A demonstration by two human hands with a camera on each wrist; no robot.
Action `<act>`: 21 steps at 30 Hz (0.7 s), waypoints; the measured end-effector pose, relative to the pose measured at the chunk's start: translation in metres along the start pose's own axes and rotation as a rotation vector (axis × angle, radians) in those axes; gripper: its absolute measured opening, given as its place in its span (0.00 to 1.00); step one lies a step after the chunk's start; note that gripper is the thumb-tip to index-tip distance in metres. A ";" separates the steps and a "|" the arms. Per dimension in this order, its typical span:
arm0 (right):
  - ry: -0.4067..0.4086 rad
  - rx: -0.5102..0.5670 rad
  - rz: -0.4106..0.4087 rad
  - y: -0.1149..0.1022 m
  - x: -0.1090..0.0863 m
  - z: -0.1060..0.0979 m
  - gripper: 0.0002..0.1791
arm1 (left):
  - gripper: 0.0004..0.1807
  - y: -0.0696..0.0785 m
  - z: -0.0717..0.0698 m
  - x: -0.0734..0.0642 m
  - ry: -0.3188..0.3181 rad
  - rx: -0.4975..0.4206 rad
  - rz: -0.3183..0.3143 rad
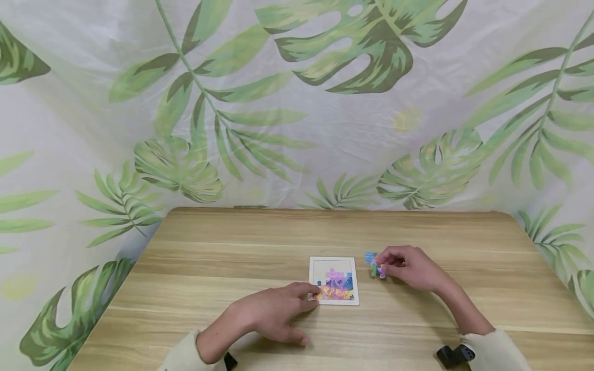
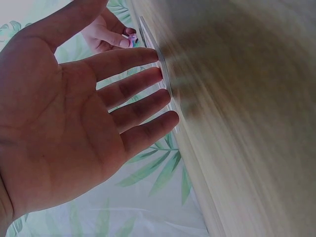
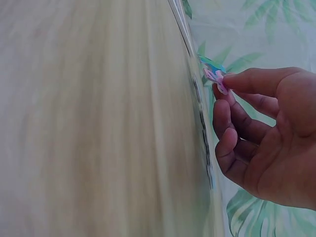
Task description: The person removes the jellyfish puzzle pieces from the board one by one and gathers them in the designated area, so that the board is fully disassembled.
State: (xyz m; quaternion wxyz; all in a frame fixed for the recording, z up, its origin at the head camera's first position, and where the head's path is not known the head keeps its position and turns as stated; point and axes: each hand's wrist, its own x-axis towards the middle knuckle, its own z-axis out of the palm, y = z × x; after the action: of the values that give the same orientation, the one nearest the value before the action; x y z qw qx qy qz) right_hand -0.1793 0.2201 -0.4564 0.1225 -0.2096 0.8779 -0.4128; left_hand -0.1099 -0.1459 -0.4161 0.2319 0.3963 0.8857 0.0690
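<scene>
One clump of small puzzle pieces [image 1: 374, 266], blue, green and pink, at the right hand's fingertips, just right of the puzzle board and apart from it; pieces in the clump too small to count. One puzzle board [image 1: 324, 266], white-rimmed, flat on the table [image 1: 209, 257]; lower part filled with pink, blue and orange picture, upper part bare. Two hands. Right hand [image 1: 413, 267] comes in from the near right, wrist bent inward, thumb and forefinger pinching the clump at its right side, remaining fingers curled toward the palm. Left hand [image 1: 274, 312] reaches from the near left, fingers nearly straight and slightly apart, thumb spread wide, fingertips resting at the board's lower left edge; clump well off to their right, across the board. Two pale sleeves [image 1: 496, 350]. Behind the table, one leaf-printed cloth [image 1: 278, 113].
</scene>
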 end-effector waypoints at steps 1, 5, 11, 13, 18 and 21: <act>-0.001 0.000 0.001 0.000 -0.001 -0.001 0.03 | 0.40 0.000 0.000 0.000 -0.001 -0.002 0.000; -0.013 0.005 -0.002 0.001 -0.003 -0.002 0.04 | 0.40 0.000 0.000 0.000 0.001 0.000 0.004; -0.039 -0.031 -0.011 0.001 0.001 0.002 0.04 | 0.39 0.001 0.000 0.000 0.007 0.006 0.005; -0.042 -0.052 -0.019 0.000 0.003 0.003 0.04 | 0.39 0.001 0.000 0.000 0.007 0.007 0.003; -0.039 -0.102 -0.040 -0.002 0.007 0.005 0.05 | 0.39 0.001 0.000 0.001 0.012 0.006 0.002; -0.041 -0.123 -0.049 -0.004 0.008 0.007 0.05 | 0.39 0.001 0.000 0.001 0.015 0.005 0.003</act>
State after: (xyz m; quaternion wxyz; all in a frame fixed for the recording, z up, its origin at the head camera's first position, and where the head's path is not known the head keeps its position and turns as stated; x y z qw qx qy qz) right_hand -0.1831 0.2093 -0.4576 0.1172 -0.2468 0.8934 -0.3565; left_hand -0.1096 -0.1442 -0.4164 0.2241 0.3977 0.8870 0.0700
